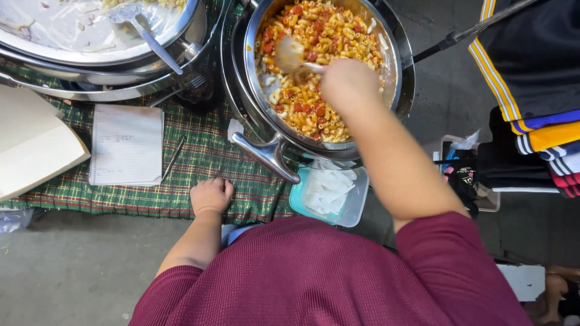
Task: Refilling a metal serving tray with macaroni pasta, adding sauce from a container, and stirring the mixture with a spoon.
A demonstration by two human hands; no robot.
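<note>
Folded box: a pale cardboard box [36, 145] lies at the far left on the green checked cloth [199, 163].
Notebook: a lined notebook [127, 145] lies beside it, with a pen [174, 157] just at its right edge.
Left pan: a steel pan [90, 36], nearly bare inside, with a serving spoon [142, 30] resting in it.
My left hand [211, 194]: it rests on the cloth edge, fingers curled under, holding nothing.
Plastic tub: a teal tub [332, 193] with white packets sits below the right pan.
Right pan: a round steel pan [323, 66] holds macaroni with red pieces.
My right hand [347, 81]: it is closed around the handle of a spoon [290, 55], whose bowl is in the macaroni.
</note>
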